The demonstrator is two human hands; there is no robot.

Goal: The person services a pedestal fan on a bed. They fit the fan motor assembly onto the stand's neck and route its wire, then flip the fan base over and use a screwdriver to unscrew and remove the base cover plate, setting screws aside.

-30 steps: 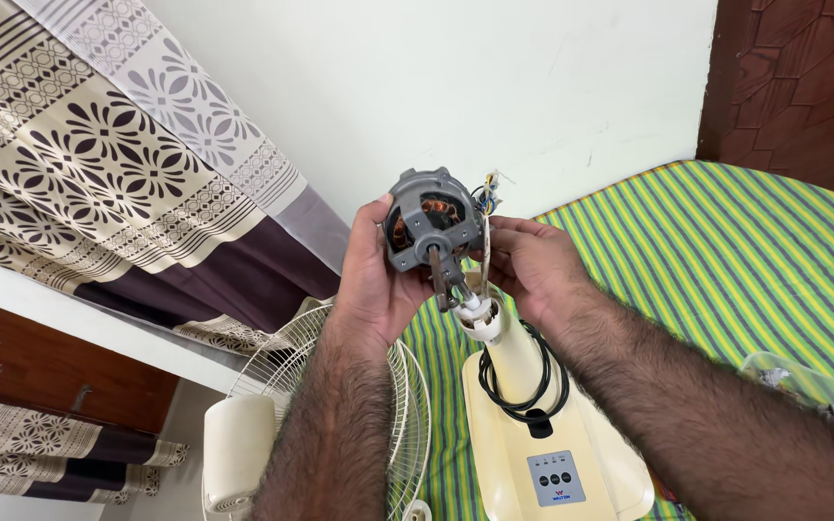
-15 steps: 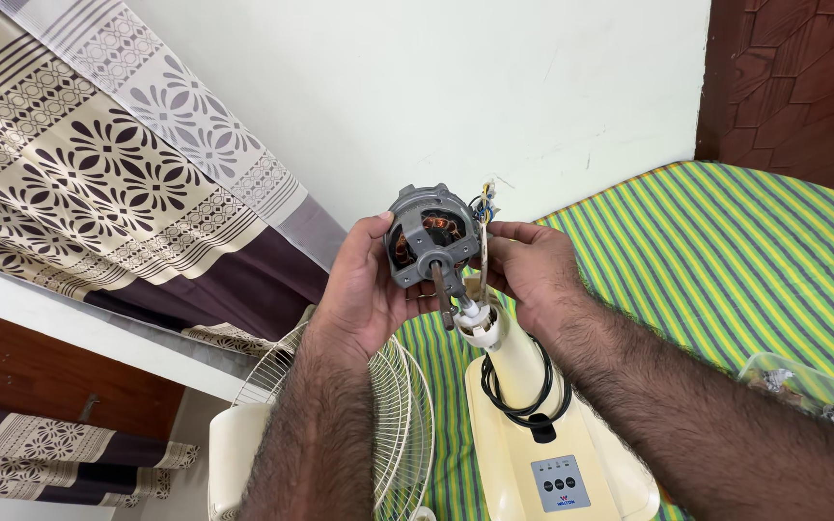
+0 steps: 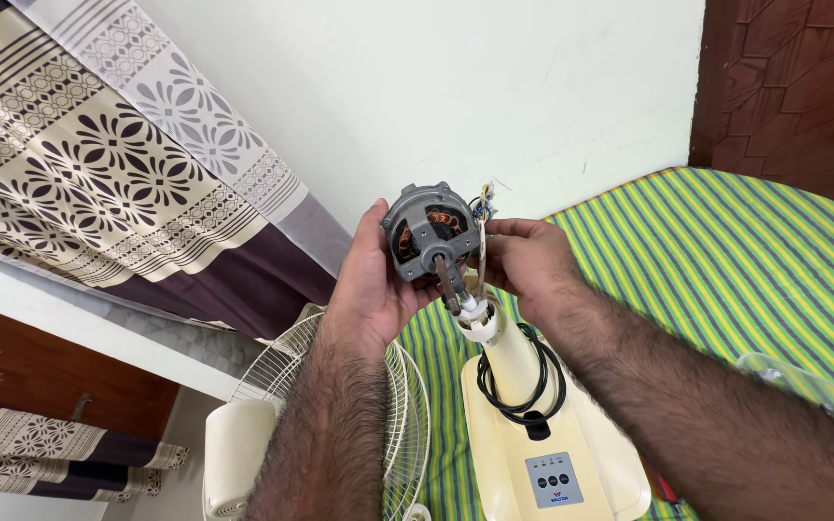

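A grey fan motor (image 3: 430,232) with copper windings showing sits at the top of a cream fan stand (image 3: 518,376). My left hand (image 3: 371,289) cups the motor's left side. My right hand (image 3: 523,259) holds its right side, next to thin coloured wires (image 3: 483,207) that stick up behind it. The motor's shaft (image 3: 451,280) points down towards me. A black cable (image 3: 518,381) loops around the stand's neck.
The stand's base carries a grey control panel (image 3: 552,479) with three buttons. A cream wire fan guard (image 3: 407,405) leans at lower left. A green and yellow striped cloth (image 3: 716,260) covers the surface on the right. A patterned curtain (image 3: 98,164) hangs left, and a clear plastic piece (image 3: 803,381) lies right.
Both hands and the motor have stayed together, with the view shifting slightly. My left hand's grip on the motor has moved a little.
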